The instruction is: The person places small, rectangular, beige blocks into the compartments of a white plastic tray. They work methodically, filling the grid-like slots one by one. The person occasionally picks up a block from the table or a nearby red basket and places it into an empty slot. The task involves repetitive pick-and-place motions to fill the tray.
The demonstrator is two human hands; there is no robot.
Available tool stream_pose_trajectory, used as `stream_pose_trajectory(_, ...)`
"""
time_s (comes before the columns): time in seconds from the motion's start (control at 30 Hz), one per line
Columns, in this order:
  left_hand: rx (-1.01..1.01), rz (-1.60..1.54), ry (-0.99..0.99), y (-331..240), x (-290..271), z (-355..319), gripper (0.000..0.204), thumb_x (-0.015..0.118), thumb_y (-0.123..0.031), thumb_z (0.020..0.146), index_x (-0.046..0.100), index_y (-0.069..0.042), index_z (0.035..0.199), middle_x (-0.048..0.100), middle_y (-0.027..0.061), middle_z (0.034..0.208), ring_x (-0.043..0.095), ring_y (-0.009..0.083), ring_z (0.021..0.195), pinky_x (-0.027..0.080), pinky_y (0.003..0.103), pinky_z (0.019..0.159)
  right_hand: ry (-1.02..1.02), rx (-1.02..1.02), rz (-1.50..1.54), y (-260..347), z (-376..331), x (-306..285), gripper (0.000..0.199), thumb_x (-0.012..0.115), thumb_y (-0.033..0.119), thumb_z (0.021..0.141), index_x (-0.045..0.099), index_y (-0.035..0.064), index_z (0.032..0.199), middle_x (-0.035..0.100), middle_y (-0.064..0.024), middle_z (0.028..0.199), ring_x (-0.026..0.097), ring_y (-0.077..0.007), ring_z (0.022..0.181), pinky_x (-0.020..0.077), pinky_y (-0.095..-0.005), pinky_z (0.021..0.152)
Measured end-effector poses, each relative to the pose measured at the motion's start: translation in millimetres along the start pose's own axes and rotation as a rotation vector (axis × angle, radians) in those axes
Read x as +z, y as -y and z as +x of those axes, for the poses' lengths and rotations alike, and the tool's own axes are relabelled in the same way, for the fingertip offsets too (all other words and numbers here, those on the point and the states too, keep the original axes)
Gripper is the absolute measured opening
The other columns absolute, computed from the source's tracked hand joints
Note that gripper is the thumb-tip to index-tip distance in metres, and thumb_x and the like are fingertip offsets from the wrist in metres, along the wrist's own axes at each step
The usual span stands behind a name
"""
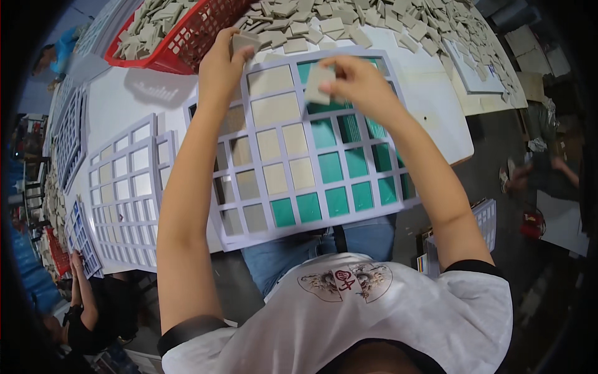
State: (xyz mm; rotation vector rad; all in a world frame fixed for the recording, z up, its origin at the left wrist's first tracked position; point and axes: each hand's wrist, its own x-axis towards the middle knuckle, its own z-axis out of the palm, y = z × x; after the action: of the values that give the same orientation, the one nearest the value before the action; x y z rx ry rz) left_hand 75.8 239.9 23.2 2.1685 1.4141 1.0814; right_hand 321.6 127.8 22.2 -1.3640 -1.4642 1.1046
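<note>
A lavender grid frame [298,230] lies before me at the table's near edge, partly over my lap. Several of its cells hold flat pieces: beige tiles [276,110] fill part of the middle, green squares [336,201] sit at the right and along the bottom, brown and grey ones at the left. At the frame's far left corner, my left hand [221,65] grips a beige tile [246,41] between thumb and fingers. My right hand [361,87] pinches another beige tile [319,85], tilted and slightly blurred, above the green cells at the upper right.
A red plastic basket [177,47] full of tiles stands at the far left. Loose beige tiles [349,15] are heaped along the far side of the white table [436,118]. More lavender frames [124,187] lie to the left. Another person [93,305] works at the lower left.
</note>
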Motion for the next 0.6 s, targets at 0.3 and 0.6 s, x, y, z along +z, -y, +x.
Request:
stream_pose_trajectory(0.3, 0.039, -0.171, 0.206, -29, 9, -124, 0.027, 0.071, -0.012, 0.087, 0.066, -0.002, 0.112, 0.067, 0.0064, 0.089, 0.062, 0.0165, 0.077, 0.050, 0.029, 0.077, -0.254, -0.304, -0.524, -28, -56, 58, 0.015, 0.071, 0.012, 0.083, 0.073, 0.0041, 0.095, 0.061, -0.0067, 0.087, 0.060, -0.0204, 0.083, 0.0490, -0.0332, 0.074)
stream_pose_trajectory(0.6, -0.269, -0.372, 0.060, -4, -5, -141, 0.024, 0.066, -0.012, 0.090, 0.070, -0.001, 0.110, 0.071, 0.0104, 0.095, 0.064, 0.0194, 0.085, 0.049, 0.031, 0.079, -0.015, 0.083, 0.123, 10, -113, 61, 0.024, 0.070, 0.007, 0.079, 0.066, 0.0011, 0.101, 0.061, -0.0103, 0.072, 0.062, -0.0247, 0.071, 0.0501, -0.0360, 0.069)
